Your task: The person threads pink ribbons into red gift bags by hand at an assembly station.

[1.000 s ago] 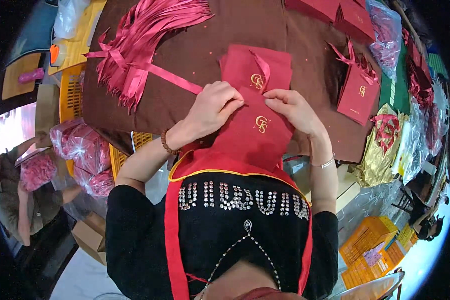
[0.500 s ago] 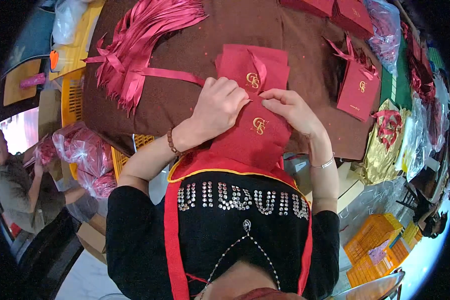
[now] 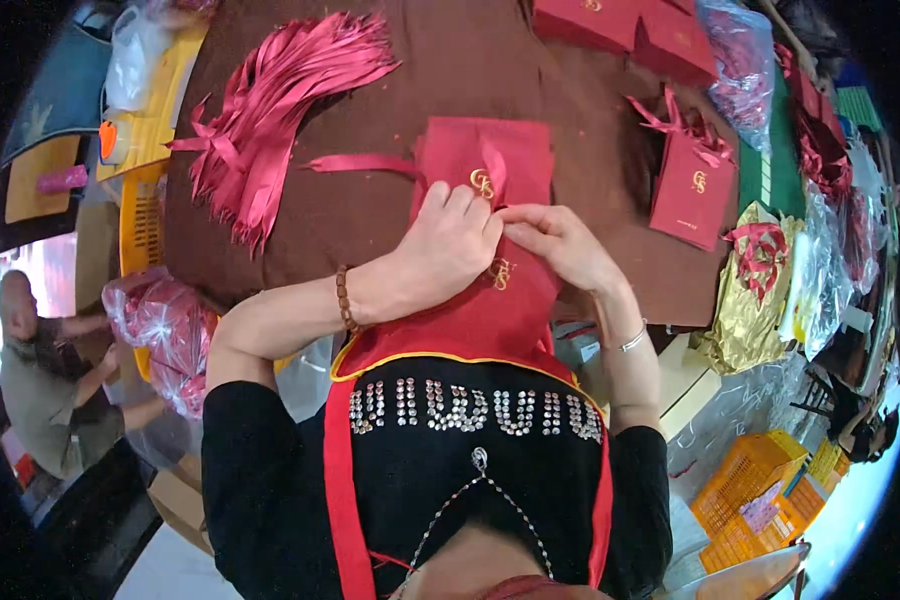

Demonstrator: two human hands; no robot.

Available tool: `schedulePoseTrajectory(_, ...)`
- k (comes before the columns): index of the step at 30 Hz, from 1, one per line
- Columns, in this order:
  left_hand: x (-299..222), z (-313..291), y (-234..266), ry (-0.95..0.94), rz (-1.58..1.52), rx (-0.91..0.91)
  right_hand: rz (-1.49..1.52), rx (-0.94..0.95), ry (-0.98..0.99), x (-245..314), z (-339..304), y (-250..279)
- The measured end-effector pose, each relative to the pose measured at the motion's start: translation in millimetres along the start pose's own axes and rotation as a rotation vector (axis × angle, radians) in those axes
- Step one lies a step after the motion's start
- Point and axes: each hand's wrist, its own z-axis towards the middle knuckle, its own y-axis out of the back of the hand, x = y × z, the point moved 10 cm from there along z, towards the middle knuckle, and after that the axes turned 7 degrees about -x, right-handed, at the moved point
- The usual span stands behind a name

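Red paper gift bags (image 3: 527,150) with gold lettering lie stacked in front of me, the nearest one overlapping my red apron. A loop of red ribbon stands out on the upper bag. My left hand (image 3: 450,245) is closed over the bag's middle, knuckles up, its fingertips pinching a red ribbon (image 3: 360,162) whose loose end trails left over the cloth. Thumb and forefinger of my right hand (image 3: 565,243) pinch at the same spot, touching the left fingertips. The piece of ribbon between the fingers is mostly hidden.
A fanned bundle of red ribbons (image 3: 270,110) lies at the left on the brown-covered table (image 3: 450,60). Ribboned red bags (image 3: 685,190) lie at the right, red boxes (image 3: 620,30) behind. A gold bag (image 3: 745,320) hangs by the right edge. Another person (image 3: 45,380) is at far left.
The ribbon's tail has slid right, away from the bundle, toward my hands. Both hands have drawn closer together. The whole view has shifted slightly.
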Motion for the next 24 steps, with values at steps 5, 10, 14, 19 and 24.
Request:
schedulePoseTrajectory(5,-7.9,0.8,-3.5,-0.078,0.029,0.058,-0.194,0.004,0.048,6.5,4.6,-4.1)
schedulePoseTrajectory(10,13.4,-6.4,9.3,-0.078,-0.220,-0.033,-0.199,-0.020,0.080,26.5,-1.2,-2.7)
schedulePoseTrajectory(14,28.0,2.7,9.7,0.036,-0.409,-0.032,-0.186,-0.038,0.102,35.7,-4.3,3.2)
schedulePoseTrajectory(19,20.5,18.4,27.2,-0.023,-0.408,-0.077,-0.221,-0.018,0.200,40.4,-4.9,-2.3)
schedulePoseTrajectory(24,66.8,2.0,-23.5,0.500,-0.972,0.341,-0.462,-0.036,0.208,58.1,-9.5,-11.5)
